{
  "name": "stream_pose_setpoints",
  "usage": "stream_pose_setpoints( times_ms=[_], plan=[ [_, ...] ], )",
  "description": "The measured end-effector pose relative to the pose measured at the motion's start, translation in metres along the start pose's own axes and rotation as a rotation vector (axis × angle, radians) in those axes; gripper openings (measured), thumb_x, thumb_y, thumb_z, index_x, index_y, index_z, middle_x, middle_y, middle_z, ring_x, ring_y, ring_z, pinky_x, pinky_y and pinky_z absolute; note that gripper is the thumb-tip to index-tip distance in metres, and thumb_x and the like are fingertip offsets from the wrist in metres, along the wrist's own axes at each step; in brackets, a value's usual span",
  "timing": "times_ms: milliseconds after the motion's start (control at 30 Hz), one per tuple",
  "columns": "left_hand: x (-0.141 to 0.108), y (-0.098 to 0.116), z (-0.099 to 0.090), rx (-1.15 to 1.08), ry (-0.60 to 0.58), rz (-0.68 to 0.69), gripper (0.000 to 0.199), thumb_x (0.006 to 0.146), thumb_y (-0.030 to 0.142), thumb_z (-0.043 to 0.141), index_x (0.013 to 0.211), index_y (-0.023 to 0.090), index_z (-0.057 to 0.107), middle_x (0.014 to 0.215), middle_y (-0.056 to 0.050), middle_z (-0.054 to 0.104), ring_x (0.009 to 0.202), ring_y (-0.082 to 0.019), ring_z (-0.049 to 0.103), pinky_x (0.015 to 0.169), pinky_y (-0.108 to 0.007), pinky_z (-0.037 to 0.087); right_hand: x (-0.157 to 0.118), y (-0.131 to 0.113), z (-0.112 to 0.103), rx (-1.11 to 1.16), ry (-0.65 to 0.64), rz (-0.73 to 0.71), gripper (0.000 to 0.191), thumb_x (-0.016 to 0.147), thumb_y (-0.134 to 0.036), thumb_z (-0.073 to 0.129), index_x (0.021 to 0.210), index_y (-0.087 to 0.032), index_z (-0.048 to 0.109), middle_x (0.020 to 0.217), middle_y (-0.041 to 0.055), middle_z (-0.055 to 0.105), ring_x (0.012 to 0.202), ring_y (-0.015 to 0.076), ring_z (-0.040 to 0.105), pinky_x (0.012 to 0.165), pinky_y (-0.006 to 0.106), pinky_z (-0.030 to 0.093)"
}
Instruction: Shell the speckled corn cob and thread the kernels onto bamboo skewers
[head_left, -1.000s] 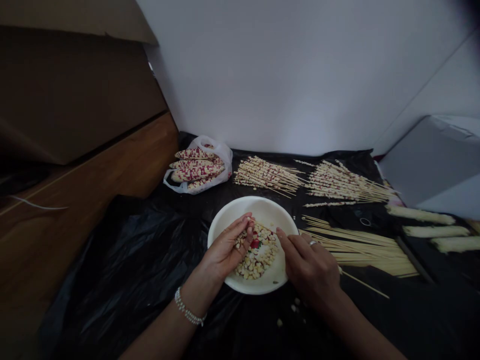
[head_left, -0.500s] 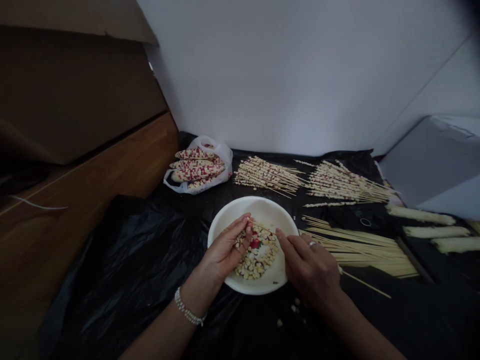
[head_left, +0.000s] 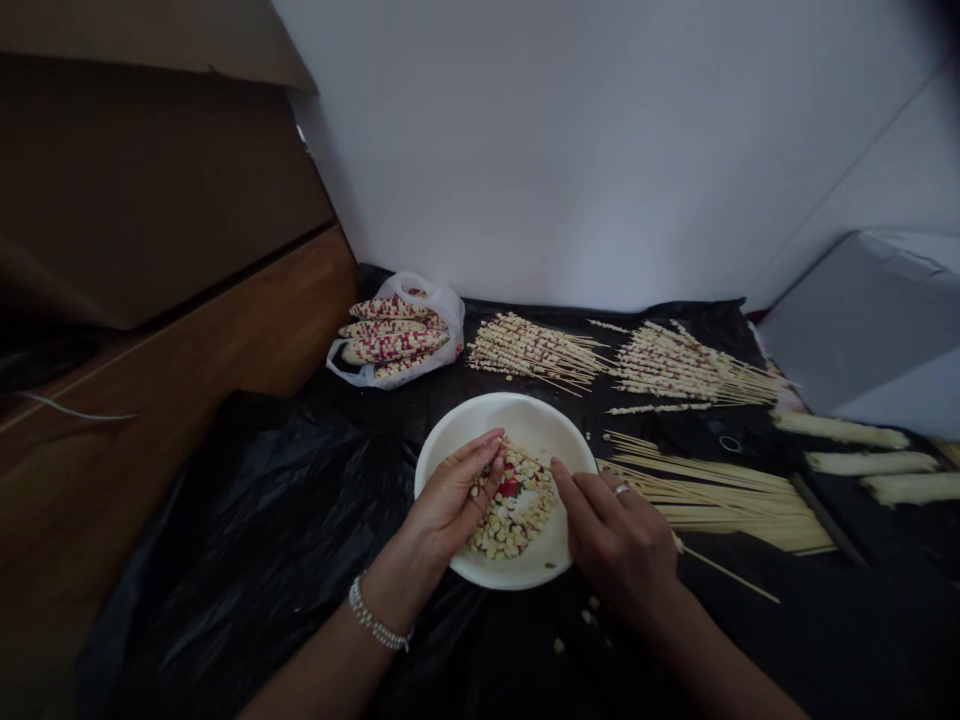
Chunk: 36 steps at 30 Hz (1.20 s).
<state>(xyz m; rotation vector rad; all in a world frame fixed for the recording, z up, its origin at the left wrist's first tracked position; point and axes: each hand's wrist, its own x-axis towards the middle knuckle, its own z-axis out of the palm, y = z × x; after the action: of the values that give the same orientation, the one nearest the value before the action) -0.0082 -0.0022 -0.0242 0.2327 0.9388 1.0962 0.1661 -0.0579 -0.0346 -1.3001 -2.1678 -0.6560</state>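
A white plate (head_left: 458, 435) with loose corn kernels (head_left: 517, 515) sits on black plastic sheeting in front of me. My left hand (head_left: 450, 500) rests over the plate's left side, cupping several kernels, its fingertips pinching one against a skewer tip. My right hand (head_left: 619, 535), with a ring, grips a thin wooden skewer (head_left: 724, 572) whose rear end sticks out to the right; its point reaches over the plate toward my left fingers.
Behind the plate lie two heaps of threaded skewers (head_left: 536, 350) (head_left: 686, 370), a bag of red-and-white corn cobs (head_left: 394, 335), bare skewers (head_left: 739, 490) and stripped cobs (head_left: 847, 435) to the right. A wooden ledge (head_left: 225, 330) stands left, a grey box (head_left: 870, 320) right.
My right hand has edged slightly left toward the plate with the skewer. My left hand stays nearly in place.
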Motion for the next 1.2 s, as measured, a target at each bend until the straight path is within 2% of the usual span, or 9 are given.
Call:
stream_pose_setpoints(
  times_ms=[200, 333, 567, 833, 1100, 1200],
  plan=[
    [-0.0001, 0.0001, -0.0015, 0.001, -0.068, -0.036, 0.017, 0.076, 0.008, 0.065, 0.092, 0.012, 0.070, 0.086, -0.005, 0.068, 0.073, -0.007, 0.063, 0.070, -0.014, 0.053, -0.0003, -0.0003, 0.0003, 0.007, 0.002, -0.003, 0.043, 0.083, -0.007, 0.051, 0.126, -0.011, 0.053, 0.081, 0.0060, 0.064, 0.075, 0.0151, 0.054, 0.069, 0.029, 0.042],
    [0.0012, 0.0007, -0.0034, 0.015, -0.073, -0.047, 0.012, 0.074, 0.009, 0.067, 0.086, 0.011, 0.070, 0.085, -0.006, 0.069, 0.069, -0.007, 0.063, 0.066, -0.014, 0.053, -0.0018, 0.0002, 0.0006, 0.016, 0.014, -0.002, 0.048, 0.083, -0.008, 0.051, 0.131, -0.011, 0.048, 0.082, 0.0063, 0.064, 0.077, 0.0159, 0.054, 0.070, 0.030, 0.043],
    [-0.0014, 0.0005, -0.0001, 0.091, -0.099, -0.038, 0.010, 0.073, 0.010, 0.068, 0.082, 0.012, 0.071, 0.073, -0.004, 0.068, 0.064, -0.007, 0.060, 0.062, -0.014, 0.051, -0.0005, -0.0019, -0.0012, -0.005, 0.023, -0.014, 0.042, 0.083, -0.007, 0.053, 0.124, -0.009, 0.053, 0.083, 0.0063, 0.065, 0.077, 0.0160, 0.054, 0.070, 0.029, 0.041],
    [-0.0059, -0.0016, 0.0016, 0.178, -0.182, -0.117, 0.012, 0.073, 0.011, 0.069, 0.084, 0.010, 0.071, 0.082, -0.008, 0.069, 0.072, -0.010, 0.064, 0.065, -0.015, 0.051, -0.0029, -0.0042, 0.0012, -0.011, 0.017, -0.019, 0.043, 0.081, -0.007, 0.056, 0.124, -0.008, 0.053, 0.084, 0.0067, 0.065, 0.076, 0.0164, 0.052, 0.071, 0.030, 0.040],
    [-0.0075, -0.0024, 0.0008, 0.216, -0.188, -0.112, 0.011, 0.071, 0.011, 0.072, 0.082, 0.010, 0.071, 0.081, -0.007, 0.069, 0.071, -0.010, 0.064, 0.066, -0.016, 0.051, -0.0007, -0.0054, 0.0002, -0.012, 0.027, -0.018, 0.047, 0.083, -0.008, 0.052, 0.130, -0.010, 0.048, 0.084, 0.0062, 0.065, 0.075, 0.0156, 0.053, 0.070, 0.029, 0.040],
    [-0.0076, -0.0039, 0.0006, 0.209, -0.199, -0.129, 0.013, 0.069, 0.010, 0.072, 0.082, 0.009, 0.070, 0.084, -0.008, 0.069, 0.073, -0.011, 0.065, 0.066, -0.016, 0.052, 0.0005, -0.0066, -0.0004, -0.003, 0.030, -0.020, 0.045, 0.082, -0.007, 0.052, 0.127, -0.009, 0.051, 0.083, 0.0067, 0.064, 0.076, 0.0160, 0.053, 0.068, 0.029, 0.039]
  ],
)
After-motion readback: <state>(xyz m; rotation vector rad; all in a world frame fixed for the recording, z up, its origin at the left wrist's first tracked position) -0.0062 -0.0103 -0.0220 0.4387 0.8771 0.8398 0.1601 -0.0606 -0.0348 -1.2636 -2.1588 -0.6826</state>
